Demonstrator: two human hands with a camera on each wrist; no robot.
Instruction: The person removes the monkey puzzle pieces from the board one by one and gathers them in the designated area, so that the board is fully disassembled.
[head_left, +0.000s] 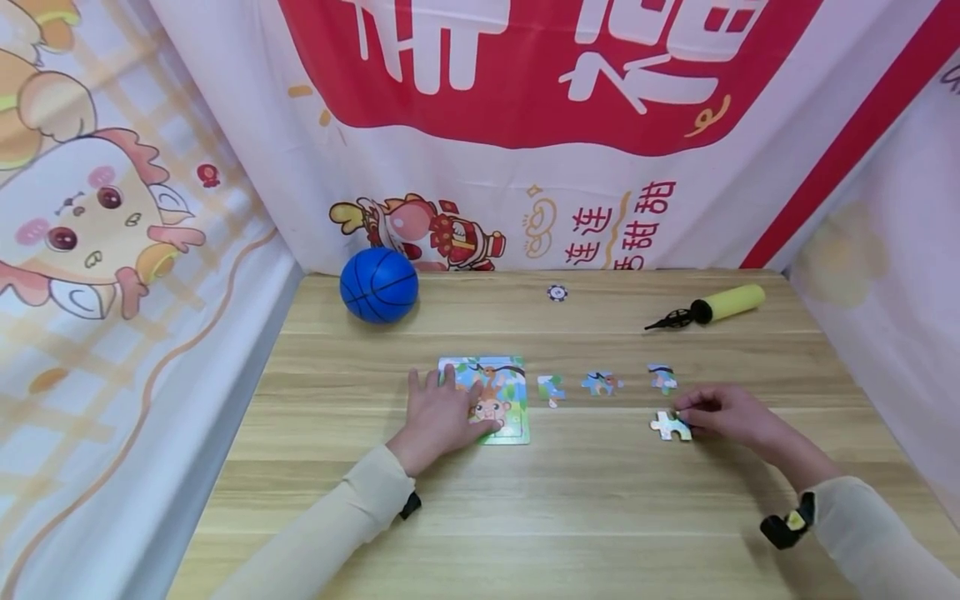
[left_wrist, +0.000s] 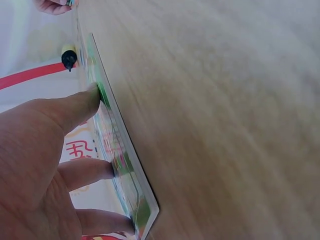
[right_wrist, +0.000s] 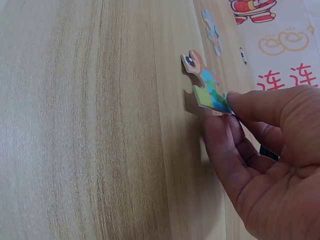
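My left hand (head_left: 444,415) lies on the picture puzzle board (head_left: 525,425), its fingers spread over the monkey picture. In the left wrist view the thumb and fingertips press on the face of the board (left_wrist: 120,142), which lies on the table. Between the right hand's (head_left: 726,415) thumb and fingers is a jigsaw piece (head_left: 671,427), pinched by one end. The right wrist view shows that piece (right_wrist: 206,86) tilted over the wood, with a printed eye and green and blue patches. Three loose jigsaw pieces, left (head_left: 551,387), middle (head_left: 602,383) and right (head_left: 662,377), form a row right of the board.
A blue ball (head_left: 378,285) sits at the back left of the wooden table (head_left: 525,517). Near the back edge lies a small round chip (head_left: 557,292). A yellow and black hand pump (head_left: 731,303) lies back right. Printed cloths hang around the table.
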